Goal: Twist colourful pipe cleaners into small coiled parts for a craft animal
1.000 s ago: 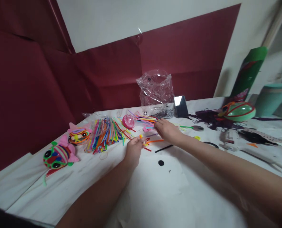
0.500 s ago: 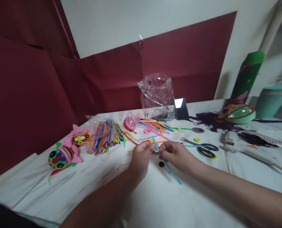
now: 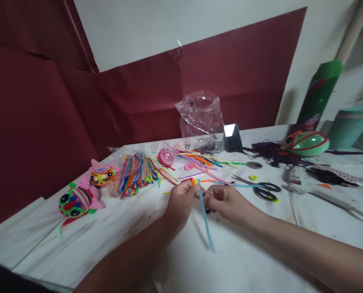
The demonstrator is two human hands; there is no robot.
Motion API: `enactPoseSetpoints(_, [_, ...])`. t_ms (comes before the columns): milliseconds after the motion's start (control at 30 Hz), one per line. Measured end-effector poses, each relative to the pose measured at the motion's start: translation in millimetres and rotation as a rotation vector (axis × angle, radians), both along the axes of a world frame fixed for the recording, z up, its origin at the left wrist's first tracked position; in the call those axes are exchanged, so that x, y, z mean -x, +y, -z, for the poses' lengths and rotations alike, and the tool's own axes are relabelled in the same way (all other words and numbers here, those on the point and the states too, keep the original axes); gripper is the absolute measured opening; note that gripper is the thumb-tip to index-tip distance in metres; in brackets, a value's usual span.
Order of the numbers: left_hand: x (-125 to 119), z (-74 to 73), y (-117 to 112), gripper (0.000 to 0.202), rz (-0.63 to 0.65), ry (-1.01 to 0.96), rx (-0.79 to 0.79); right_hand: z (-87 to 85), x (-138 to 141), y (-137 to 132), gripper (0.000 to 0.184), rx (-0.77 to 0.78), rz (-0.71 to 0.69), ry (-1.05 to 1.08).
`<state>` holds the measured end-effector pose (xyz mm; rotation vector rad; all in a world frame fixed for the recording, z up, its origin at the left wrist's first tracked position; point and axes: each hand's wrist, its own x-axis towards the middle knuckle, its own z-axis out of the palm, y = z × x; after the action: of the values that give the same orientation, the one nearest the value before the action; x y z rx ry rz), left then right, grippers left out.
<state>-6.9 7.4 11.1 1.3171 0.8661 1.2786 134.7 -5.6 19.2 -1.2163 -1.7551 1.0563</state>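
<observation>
My left hand (image 3: 181, 199) pinches a small bundle of red, orange and yellow pipe cleaners (image 3: 195, 182) together with the upper part of a light blue pipe cleaner (image 3: 207, 226). The blue one's long end hangs down toward me over the white table. Close beside it on the right, my right hand (image 3: 224, 200) has its fingers curled, fingertips near the blue strand; what they grip, if anything, is hidden. A black disc (image 3: 208, 211) shows partly below those fingers. Behind the right hand lie black-handled scissors (image 3: 265, 191) with their blades partly open.
On the left are two decorated fish figures (image 3: 79, 201) and a pack of pipe cleaners (image 3: 135, 175). Loose pipe cleaners, a pink clear ball (image 3: 166, 157), a plastic bag (image 3: 200, 116) and a phone (image 3: 232, 137) stand farther back. A glue gun (image 3: 297, 181) and green balloon (image 3: 311, 143) are right.
The blue pipe cleaner's hanging end has swung left and now points more steeply toward me. My right fingers have shifted slightly off its strand, while my left hand keeps its pinch.
</observation>
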Motion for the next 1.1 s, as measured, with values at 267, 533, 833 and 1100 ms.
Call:
enactPoseSetpoints(267, [1, -11.2, -7, 0.014, 0.123, 0.116, -0.039, -14.9, -10, -2, 0.021, -0.197, -0.038, 0.205])
enactPoseSetpoints(533, [1, -17.9, -16, 0.015, 0.078, 0.326, -0.157, -12.0, -7, -2, 0.021, -0.166, -0.044, 0.26])
enactPoseSetpoints(833, [1, -12.4, -12, 0.015, 0.079, 0.393, -0.142, -7.3, -8, 0, 0.02, -0.159, -0.02, 0.211])
enactPoseSetpoints(1100, [0, -19.2, -14, 0.016, 0.133, 0.383, -0.072, -6.5, -10, 2, 0.018, -0.249, -0.062, 0.127])
